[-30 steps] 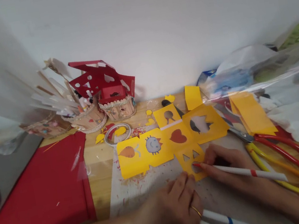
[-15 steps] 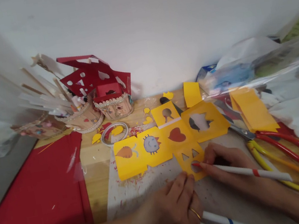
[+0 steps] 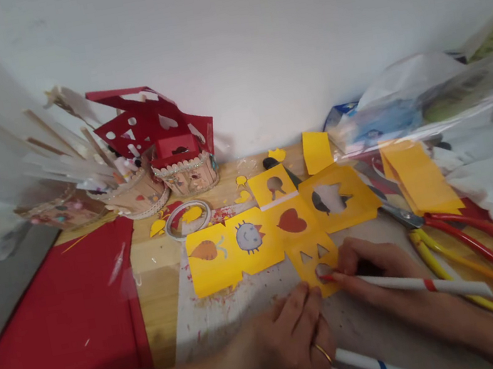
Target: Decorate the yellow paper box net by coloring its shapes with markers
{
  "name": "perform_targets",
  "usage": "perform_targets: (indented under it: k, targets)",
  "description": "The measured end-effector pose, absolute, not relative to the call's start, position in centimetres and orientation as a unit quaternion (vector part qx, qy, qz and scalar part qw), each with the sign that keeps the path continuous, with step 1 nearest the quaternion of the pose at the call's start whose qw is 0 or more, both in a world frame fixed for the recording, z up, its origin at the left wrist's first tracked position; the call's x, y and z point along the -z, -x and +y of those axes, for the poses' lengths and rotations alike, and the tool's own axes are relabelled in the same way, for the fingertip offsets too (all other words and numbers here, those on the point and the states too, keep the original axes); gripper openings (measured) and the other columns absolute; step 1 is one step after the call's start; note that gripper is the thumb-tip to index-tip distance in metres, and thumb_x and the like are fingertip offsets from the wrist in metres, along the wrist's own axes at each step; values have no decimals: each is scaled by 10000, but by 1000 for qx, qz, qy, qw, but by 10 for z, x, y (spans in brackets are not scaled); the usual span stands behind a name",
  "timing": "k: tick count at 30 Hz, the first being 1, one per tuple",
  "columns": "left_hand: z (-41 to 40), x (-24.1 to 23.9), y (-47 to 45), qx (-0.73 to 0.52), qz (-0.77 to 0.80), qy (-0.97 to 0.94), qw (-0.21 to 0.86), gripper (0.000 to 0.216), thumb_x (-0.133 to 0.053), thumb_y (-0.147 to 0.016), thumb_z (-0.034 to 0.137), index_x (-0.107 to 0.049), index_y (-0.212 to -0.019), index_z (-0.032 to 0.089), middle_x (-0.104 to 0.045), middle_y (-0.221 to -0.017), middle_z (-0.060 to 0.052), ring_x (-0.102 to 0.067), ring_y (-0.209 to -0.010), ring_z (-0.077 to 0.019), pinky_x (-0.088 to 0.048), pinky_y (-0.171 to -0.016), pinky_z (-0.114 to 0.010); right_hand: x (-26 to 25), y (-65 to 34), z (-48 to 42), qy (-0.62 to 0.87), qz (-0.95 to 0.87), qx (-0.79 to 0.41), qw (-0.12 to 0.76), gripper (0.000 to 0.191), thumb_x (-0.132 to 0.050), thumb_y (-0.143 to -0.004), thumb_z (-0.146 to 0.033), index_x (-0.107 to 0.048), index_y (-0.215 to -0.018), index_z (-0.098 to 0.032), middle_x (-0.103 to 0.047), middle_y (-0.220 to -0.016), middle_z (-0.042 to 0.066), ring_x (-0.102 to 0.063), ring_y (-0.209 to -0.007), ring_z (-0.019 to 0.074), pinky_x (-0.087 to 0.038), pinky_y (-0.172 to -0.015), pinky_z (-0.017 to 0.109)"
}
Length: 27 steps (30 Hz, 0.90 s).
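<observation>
- White, plain wall (image 3: 249, 37) rising behind everything, dim at the upper corners.
- Light wood-grained tabletop (image 3: 153, 277), meeting the wall and cluttered at both ends.
- Red sheet (image 3: 58, 307), spread smooth over the left end.
- Clear and white plastic bags (image 3: 439, 87), heaped at the far right.
- Grey-white board (image 3: 201, 332) on the tabletop, flecked with red and yellow marks.
- Yellow cut-out card (image 3: 274, 246), lying unfolded mostly over the board, in the centre; its panels show a carrot-like shape, a blue face and a red heart.
- Left hand (image 3: 296, 334), laid at the card's lower flap, fingertips on its edge; two white markers (image 3: 361, 360) emerge beside it, and I cannot tell whether its fingers grip them.
- Right hand (image 3: 390, 257), fingers pinching a white marker with a red band, its red tip at the rounded shape on that flap, below two triangles.
- Scissors (image 3: 446, 218) with red and yellow handles, just right of the card.
- Three decorated pots (image 3: 188, 179) near the wall at left, one with red cut paper (image 3: 149, 119) standing in it.
- White tape ring (image 3: 169, 220), flat near the pots, beside yellow scraps.
</observation>
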<state>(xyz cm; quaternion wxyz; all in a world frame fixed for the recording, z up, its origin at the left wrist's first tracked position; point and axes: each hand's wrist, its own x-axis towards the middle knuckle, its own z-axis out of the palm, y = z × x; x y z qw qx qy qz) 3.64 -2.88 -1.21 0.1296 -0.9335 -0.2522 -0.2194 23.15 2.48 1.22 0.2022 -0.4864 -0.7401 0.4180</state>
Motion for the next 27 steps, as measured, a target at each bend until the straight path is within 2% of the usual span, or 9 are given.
perform_targets:
  k: [27]
  targets:
    - [-28,11,-37,231,-261,928,133,268,-350,-860,101,-616,-848,78,-693,-966,-150,-651,-936,-252,-548,-705,-293,-13,-232,25,479,-737,-437,190,256,-510,-824,-297,-411,-605,-209,-486,-594,-23,-451,-573,131,-375,-512,252]
